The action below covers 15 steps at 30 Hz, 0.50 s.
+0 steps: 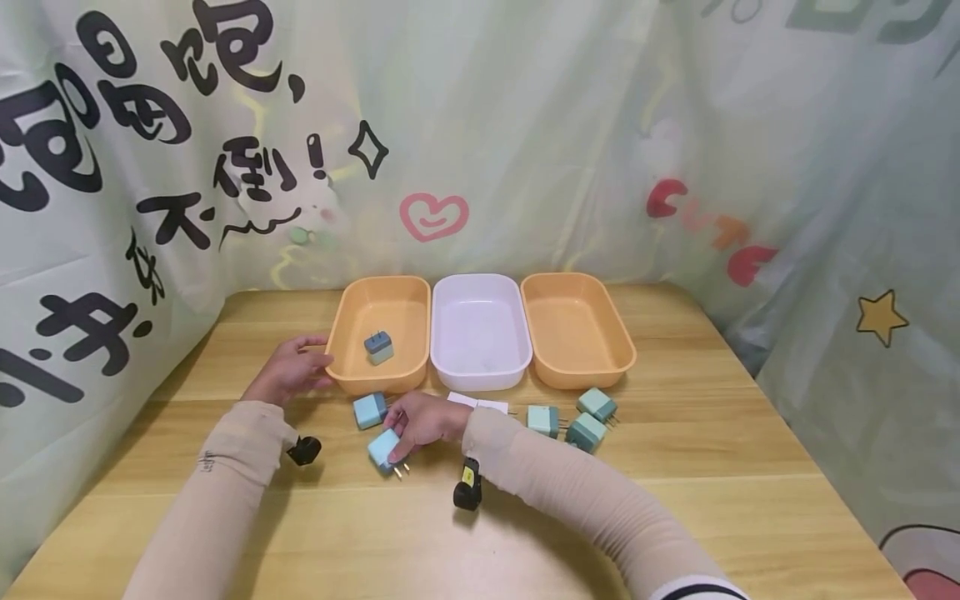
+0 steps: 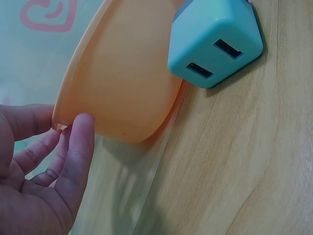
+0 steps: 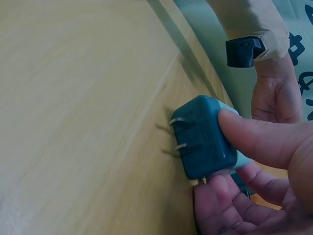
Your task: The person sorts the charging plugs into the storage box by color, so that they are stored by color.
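My left hand point(image 1: 293, 367) pinches the rim of the left orange tray point(image 1: 339, 333), thumb on one side and forefinger on the other in the left wrist view. In that tray lies a dark blue and grey charger point(image 1: 378, 347) with its prongs up. Just in front of the tray, my right hand point(image 1: 427, 419) pinches a light blue USB charger point(image 1: 382, 450) between thumb and fingers, and its two metal prongs show in the right wrist view. Another light blue charger point(image 1: 369, 411) lies right behind it, against the tray's front, its two USB ports facing the left wrist camera.
A white tray point(image 1: 481, 379) stands in the middle, with a second orange tray point(image 1: 579, 377) to its right. White chargers point(image 1: 491, 406) lie before the white tray, partly behind my right hand. Several green chargers point(image 1: 596, 404) sit farther right on the wooden table point(image 1: 720, 450).
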Each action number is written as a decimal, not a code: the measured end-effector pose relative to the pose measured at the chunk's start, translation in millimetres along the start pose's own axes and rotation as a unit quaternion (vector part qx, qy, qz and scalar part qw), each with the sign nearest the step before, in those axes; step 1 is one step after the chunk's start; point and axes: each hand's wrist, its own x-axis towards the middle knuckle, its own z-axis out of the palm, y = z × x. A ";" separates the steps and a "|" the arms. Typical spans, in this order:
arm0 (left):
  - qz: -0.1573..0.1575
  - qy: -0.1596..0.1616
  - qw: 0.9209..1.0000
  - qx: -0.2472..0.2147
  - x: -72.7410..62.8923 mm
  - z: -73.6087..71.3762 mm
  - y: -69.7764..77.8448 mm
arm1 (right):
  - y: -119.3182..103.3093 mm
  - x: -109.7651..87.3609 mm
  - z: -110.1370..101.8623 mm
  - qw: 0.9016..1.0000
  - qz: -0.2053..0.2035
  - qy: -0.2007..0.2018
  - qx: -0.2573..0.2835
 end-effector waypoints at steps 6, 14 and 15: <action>0.006 -0.001 1.000 -0.005 0.1 -0.2 -0.2 | -1.0 0.6 -0.4 1.000 -0.002 -0.012 -0.023; -0.001 0.001 1.000 -0.006 -1.5 0.7 0.6 | -0.8 0.2 1.7 0.998 0.009 -0.025 -0.054; -0.002 0.003 1.000 -0.005 -1.8 0.8 0.8 | -1.1 0.3 2.4 0.998 0.005 -0.023 -0.063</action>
